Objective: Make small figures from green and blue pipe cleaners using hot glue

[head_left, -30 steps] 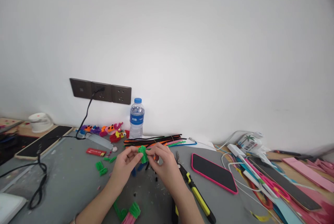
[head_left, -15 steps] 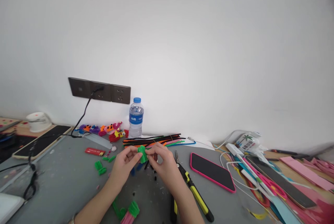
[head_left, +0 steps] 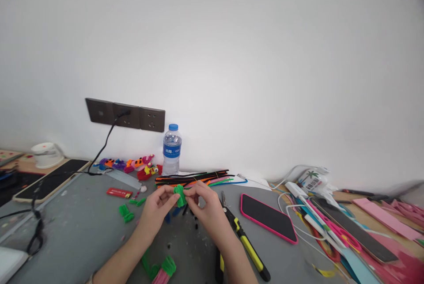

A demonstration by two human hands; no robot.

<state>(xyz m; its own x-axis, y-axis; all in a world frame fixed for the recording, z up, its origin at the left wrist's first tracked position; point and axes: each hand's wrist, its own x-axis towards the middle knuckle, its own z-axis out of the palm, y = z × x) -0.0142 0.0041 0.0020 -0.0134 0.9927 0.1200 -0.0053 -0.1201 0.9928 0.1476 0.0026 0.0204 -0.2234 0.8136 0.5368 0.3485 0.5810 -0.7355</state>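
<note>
From the head view, I am seeing my left hand (head_left: 158, 210) and right hand (head_left: 207, 209) meeting above the middle of the grey counter (head_left: 82, 231), both pinching a small green pipe-cleaner piece (head_left: 179, 195) between fingertips. Just behind it, a bundle of pipe cleaners (head_left: 195, 179) is lying toward the counter's back edge, beside a water bottle (head_left: 172, 150). Yellow-handled pliers (head_left: 243, 242) are resting just right of my right hand.

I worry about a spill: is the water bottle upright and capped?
Upright and capped: the water bottle stands against the wall with its blue cap on top.
</note>
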